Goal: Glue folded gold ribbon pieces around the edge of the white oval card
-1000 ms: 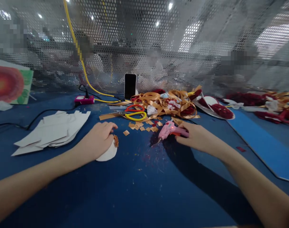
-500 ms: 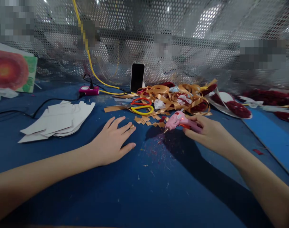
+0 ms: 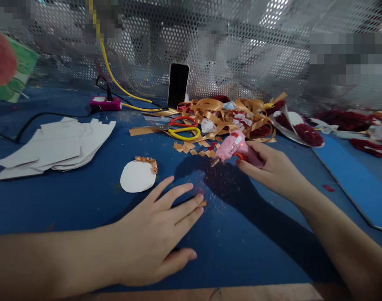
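In my right hand (image 3: 274, 169) is a pink glue gun (image 3: 231, 145), my fingers wrapped round its handle. Its metal nozzle points down and left, above the blue table. My left hand (image 3: 159, 228) reaches in from the left with its palm down. A small tan ribbon piece (image 3: 204, 203) is pinched between its index and middle fingertips, while the thumb and other fingers are spread. Just beyond that hand lies a round white disc (image 3: 137, 177), with folded tan ribbon bits (image 3: 148, 161) along its far right edge. Several cut ribbon squares (image 3: 187, 147) lie left of the glue gun.
Scissors (image 3: 184, 133) with red and yellow handles lie behind the squares. Tangled ribbon (image 3: 210, 106) is heaped before an upright phone (image 3: 178, 85). White paper sheets (image 3: 57, 146) and a pink power strip (image 3: 105, 103) are on the left, a blue board (image 3: 350, 179) on the right.
My left hand has moved nearer and to the right with the ribbon piece, uncovering the white disc. The glue gun stays in my right hand, slightly shifted as the view tilts.
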{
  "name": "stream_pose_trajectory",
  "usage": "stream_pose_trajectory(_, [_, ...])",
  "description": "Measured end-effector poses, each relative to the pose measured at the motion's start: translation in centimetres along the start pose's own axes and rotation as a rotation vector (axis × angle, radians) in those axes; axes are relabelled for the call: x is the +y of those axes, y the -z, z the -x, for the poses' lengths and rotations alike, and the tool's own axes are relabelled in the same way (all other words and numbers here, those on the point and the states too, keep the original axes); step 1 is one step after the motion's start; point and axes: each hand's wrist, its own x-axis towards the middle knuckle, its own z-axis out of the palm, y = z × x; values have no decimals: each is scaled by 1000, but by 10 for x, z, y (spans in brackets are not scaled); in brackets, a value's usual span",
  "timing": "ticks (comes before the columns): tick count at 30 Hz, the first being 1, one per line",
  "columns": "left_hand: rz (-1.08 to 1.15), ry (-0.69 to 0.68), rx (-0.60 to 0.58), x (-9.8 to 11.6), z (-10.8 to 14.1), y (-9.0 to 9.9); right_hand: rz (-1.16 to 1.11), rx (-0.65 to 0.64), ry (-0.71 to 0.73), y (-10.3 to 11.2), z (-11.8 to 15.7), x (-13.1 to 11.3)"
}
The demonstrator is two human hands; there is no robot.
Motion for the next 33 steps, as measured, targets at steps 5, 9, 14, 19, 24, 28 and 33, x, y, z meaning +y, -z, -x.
stream_pose_trajectory(5, [-97, -25, 104, 7, 5, -7, 17, -82, 51, -7, 2, -7])
stream_pose_trajectory(9, [-86, -26, 121, 5, 6, -7, 28, -115, 127, -11, 3, -8])
stream_pose_trajectory(14, [-20, 46, 95, 0, 7, -9, -17, -155, 209, -17, 3, -6])
stream_pose_trajectory(19, [8, 71, 71, -2, 4, -9, 19, -177, 281, -22, 5, -6])
stream_pose_trajectory(24, [-5, 76, 72, -1, 4, -10, 77, -157, 321, -21, 7, -7])
stream_pose_trajectory(28, [-24, 75, 84, 0, 5, -10, 103, -146, 347, -21, 8, -8])
stream_pose_trajectory(33, [-32, 72, 77, -1, 3, -8, 144, -117, 392, -23, 8, -7])
